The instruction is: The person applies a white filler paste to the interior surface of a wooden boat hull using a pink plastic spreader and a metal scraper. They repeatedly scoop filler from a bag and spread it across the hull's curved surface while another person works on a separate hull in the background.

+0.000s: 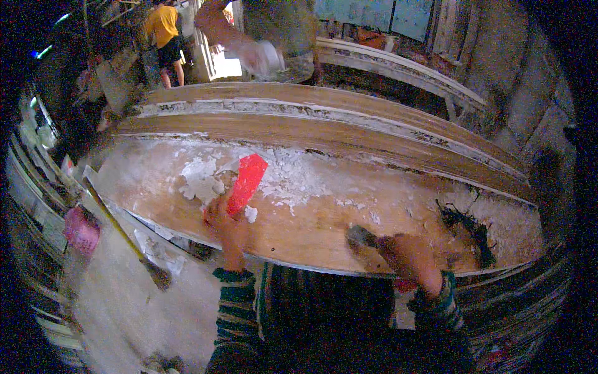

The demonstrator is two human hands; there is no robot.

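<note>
Now, left hand (227,227): fingers pinch the red scraper (246,183), which lies on the long wooden board (311,218) in white putty (202,181).
Tip: I think a flat, lightly pressed scraper spreads best.
Right hand (408,255): fingers curl around a small tool (361,235).
Hard to see: the tool is blurred.

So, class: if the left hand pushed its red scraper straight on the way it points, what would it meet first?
Most likely the white filler heaped by the red scraper in the left hand, though depth is unclear.
</note>
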